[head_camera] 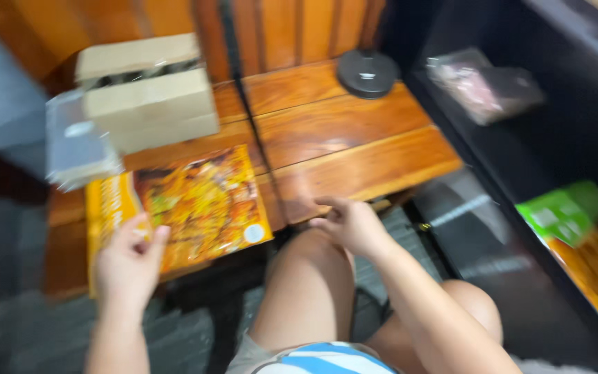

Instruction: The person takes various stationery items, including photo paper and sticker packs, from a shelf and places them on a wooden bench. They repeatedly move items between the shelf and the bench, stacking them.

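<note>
Wooden bench [354, 149] held a cardboard box [148, 90]. Left hand [127, 262] lay open-fingered on an orange packet [188, 204]; right hand [351, 223] hovered empty, loosely curled.

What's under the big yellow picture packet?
The yellow packet lies flat on the wooden table, with the left hand touching its near edge. Whatever the table holds beneath it is covered and cannot be seen.

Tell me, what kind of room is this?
Probably a room in a home, maybe a living room. There is a low wooden table with a cardboard box and a yellow printed packet on it, and a dark shelf unit beside it.
</note>
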